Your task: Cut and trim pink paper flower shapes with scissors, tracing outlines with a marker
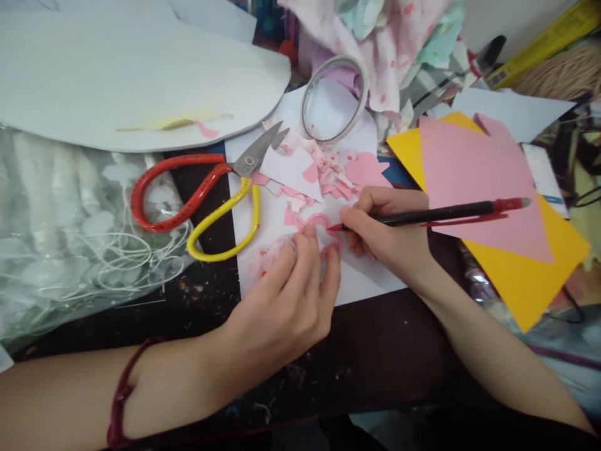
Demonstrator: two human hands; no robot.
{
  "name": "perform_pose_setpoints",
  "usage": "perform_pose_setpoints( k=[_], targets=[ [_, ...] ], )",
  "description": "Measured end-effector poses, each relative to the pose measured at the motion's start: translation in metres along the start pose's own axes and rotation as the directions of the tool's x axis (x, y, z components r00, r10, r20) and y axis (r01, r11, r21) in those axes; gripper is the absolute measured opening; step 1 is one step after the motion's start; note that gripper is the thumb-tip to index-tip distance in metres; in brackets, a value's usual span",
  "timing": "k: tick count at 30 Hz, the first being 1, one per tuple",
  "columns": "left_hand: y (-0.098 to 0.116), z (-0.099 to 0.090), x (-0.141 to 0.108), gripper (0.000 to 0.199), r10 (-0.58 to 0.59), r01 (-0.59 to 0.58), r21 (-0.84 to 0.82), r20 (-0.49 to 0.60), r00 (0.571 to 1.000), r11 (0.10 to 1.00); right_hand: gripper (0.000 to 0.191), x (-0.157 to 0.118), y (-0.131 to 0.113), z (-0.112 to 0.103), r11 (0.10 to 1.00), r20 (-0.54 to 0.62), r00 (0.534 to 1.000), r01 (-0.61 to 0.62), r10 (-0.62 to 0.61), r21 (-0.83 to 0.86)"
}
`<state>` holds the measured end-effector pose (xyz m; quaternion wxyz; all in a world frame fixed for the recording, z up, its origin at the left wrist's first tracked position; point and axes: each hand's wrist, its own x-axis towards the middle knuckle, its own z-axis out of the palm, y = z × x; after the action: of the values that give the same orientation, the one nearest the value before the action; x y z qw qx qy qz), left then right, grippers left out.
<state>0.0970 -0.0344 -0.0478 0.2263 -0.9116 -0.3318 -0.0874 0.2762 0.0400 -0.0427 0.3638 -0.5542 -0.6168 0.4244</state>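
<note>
My left hand (291,291) has its fingers bent and their tips pressed together on a small pink cutout (320,220), holding it against a white sheet of paper (370,279). Part of the cutout is hidden by those fingers. In my right hand (392,235) is a black pen with red ends (436,214), its red tip touching or just above the cutout's edge. Behind my fingers lie pink scraps (366,170) and a white paper piece (293,172). Scissors with one red and one yellow handle (248,163) rest partly open at the sheet's left side.
A tape roll (307,113) lies on the sheet's far part. Pink paper (483,188) over yellow paper (526,294) is at right. A large white board (141,69) lies at the back left, above a clear plastic bag (70,238) with white strings. Crumpled cloth (380,56) is behind.
</note>
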Motion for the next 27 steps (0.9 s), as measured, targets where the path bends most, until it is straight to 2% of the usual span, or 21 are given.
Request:
perform_pose_setpoints(
  k=[27],
  targets=[
    [-0.0006, -0.0009, 0.0012, 0.043, 0.008, -0.008, 0.005, -0.007, 1.000, 1.000, 0.034, -0.0014, 0.0040, -0.0010, 0.998, 0.004, 0.998, 0.061, -0.061, 0.012]
  ],
)
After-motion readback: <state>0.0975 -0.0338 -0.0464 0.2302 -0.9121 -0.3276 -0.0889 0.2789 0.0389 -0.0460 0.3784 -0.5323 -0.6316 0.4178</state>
